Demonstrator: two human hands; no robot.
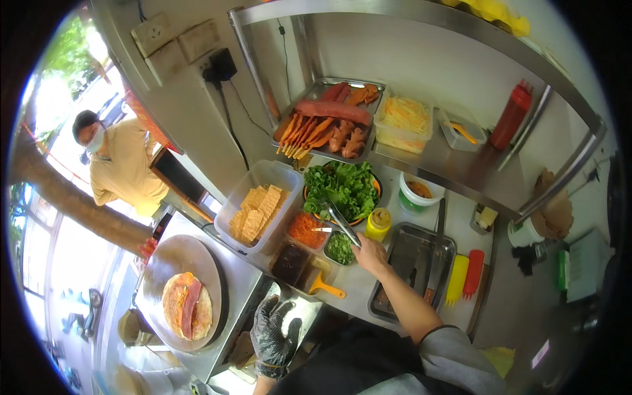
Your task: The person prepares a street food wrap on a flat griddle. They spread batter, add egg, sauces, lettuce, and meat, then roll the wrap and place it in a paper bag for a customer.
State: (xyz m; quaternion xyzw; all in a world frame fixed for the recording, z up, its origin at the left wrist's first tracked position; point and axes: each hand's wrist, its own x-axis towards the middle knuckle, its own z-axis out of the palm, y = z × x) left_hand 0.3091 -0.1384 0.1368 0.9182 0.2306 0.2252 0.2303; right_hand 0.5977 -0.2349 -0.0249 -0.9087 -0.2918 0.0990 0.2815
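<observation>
My right hand (pixel 370 253) grips metal tongs (pixel 343 223), whose tips reach into the green lettuce (pixel 340 190) in a round bowl. Just below the tongs are a tub of chopped green onion or herbs (pixel 339 248) and a tub of shredded orange vegetable, likely carrot (pixel 307 231). My left hand (pixel 277 331), in a dark glove under clear plastic, holds nothing, fingers apart, near the counter's front edge. To its left, a round griddle (pixel 160 256) bears a flat pancake (pixel 173 301) topped with a strip of reddish meat (pixel 190 310) and sauce.
A plastic bin of crispy crackers (pixel 256 217) stands behind the sauce tubs. A steel shelf (pixel 419 165) holds a tray of sausages and skewers (pixel 326 123). Right of my forearm are a metal tray (pixel 407 242) and squeeze bottles (pixel 473 274). A masked person (pixel 123 158) stands outside.
</observation>
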